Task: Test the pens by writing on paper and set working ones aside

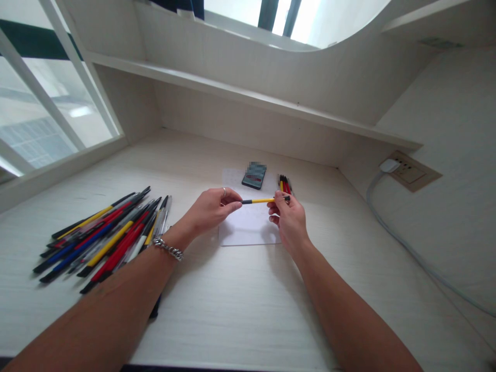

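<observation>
A yellow pen (261, 201) with black ends lies level between my two hands, above a white sheet of paper (248, 232). My left hand (215, 206), with a ring and a chain bracelet, pinches its black left end between thumb and fingers. Around the other end, my right hand (289, 214) closes thumb and fingers, the black tip poking out past them. Just beyond the right hand lies a small group of pens (284, 183), red, yellow and black, partly hidden by that hand. Left of my left forearm spreads a large pile of pens (112, 232) in several colours.
A phone (254, 176) rests at the paper's far edge. On the right wall a white plug (389, 165) sits in a socket (414, 170), its grey cable (403, 243) running down the wall. A shelf (251, 93) overhangs the back of the white desk (217, 320).
</observation>
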`<state>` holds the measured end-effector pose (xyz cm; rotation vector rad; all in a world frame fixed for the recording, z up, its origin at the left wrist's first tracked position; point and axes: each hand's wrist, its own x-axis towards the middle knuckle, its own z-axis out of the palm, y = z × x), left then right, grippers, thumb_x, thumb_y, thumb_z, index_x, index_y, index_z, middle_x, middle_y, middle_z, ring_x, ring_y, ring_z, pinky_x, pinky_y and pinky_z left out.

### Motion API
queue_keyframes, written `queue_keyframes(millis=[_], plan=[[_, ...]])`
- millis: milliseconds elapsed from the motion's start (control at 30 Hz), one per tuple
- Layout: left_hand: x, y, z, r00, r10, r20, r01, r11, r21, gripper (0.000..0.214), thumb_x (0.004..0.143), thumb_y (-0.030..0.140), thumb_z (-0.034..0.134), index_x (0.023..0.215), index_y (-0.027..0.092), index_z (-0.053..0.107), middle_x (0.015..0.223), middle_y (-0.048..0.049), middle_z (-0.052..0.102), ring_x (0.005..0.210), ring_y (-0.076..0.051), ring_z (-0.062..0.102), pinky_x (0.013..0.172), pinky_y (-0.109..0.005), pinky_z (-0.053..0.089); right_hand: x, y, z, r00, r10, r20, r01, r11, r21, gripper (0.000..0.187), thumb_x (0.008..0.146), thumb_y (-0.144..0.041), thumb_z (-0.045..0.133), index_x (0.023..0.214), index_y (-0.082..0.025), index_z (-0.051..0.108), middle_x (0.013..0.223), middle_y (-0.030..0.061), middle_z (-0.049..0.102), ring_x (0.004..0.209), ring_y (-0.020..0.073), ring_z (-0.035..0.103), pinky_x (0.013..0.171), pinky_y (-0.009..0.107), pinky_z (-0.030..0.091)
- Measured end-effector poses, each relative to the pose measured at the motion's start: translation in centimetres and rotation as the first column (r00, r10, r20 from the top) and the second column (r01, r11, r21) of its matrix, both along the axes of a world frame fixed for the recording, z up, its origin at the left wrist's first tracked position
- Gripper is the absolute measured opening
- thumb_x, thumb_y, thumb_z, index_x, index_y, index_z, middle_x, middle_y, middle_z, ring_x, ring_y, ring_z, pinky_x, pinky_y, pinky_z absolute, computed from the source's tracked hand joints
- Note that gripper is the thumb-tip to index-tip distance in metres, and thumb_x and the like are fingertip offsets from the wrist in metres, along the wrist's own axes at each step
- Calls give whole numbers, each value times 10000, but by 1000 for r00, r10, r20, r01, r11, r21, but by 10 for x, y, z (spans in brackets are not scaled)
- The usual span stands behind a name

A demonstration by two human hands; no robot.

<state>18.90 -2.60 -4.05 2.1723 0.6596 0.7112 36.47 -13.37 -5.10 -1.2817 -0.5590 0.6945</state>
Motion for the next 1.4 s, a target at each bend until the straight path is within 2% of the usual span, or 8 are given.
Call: queue_keyframes(millis=[267,533,867,967,1133,1233,1300,1400], plan=[[4,-1,-12,999,22,47,-20,999,-43,215,795,325,651,946,190,723,896,-42,754,795,-182,688,750,-297,529,2,2,-6,999,18,30,-17,999,-28,419,736,-531,697,936,-180,586,645,-8,650,504,89,529,439,189,407],[3,-3,-5,990,113,80,-110,993,-41,185,788,312,664,902,182,730,854,-40,755,747,-174,685,719,-291,524,4,1,-10,990,88,108,-71,985,-155,404,736,-564,674,834,-179,598,626,12,662,479,98,528,425,202,381],[2,5,-9,983,131,127,-116,986,-119,236,734,324,709,912,169,728,878,-63,755,792,-199,699,768,-323,541,28,-7,3,962,219,166,-183,961,-208,342,671,-481,739,759,-159,661,618,-12,593,465,67,412,426,212,294],[2,5,-10,983,127,136,-109,985,-130,230,713,302,723,905,176,726,876,-56,754,794,-199,701,775,-328,547,39,-15,8,868,334,367,-235,928,-289,282,673,-422,743,789,-166,719,646,7,629,536,105,483,495,236,357],[2,0,-8,986,113,119,-104,991,-86,225,720,297,721,913,183,729,873,-54,752,793,-200,700,776,-336,551,41,-24,13,529,437,728,-172,895,-412,87,742,-287,682,754,-243,755,744,18,714,687,170,591,661,286,418],[2,-2,-4,983,142,114,-136,989,-58,268,736,312,711,971,182,722,886,-55,750,798,-191,697,791,-334,551,48,-23,11,482,393,783,-87,911,-404,80,746,-275,680,760,-251,755,770,17,726,702,178,609,680,294,417],[1,-2,-3,980,166,106,-162,986,-46,299,753,315,698,1018,178,711,880,-54,746,793,-180,693,787,-321,549,61,-21,8,522,294,801,9,937,-350,121,743,-317,687,795,-232,757,826,35,735,727,186,623,704,305,429],[0,1,-5,985,167,51,-168,986,4,292,761,301,685,1027,182,708,864,-48,741,778,-173,685,773,-313,538,90,-18,-2,652,50,757,220,942,-252,264,768,-376,644,890,-169,754,823,79,737,716,200,635,672,309,446]])
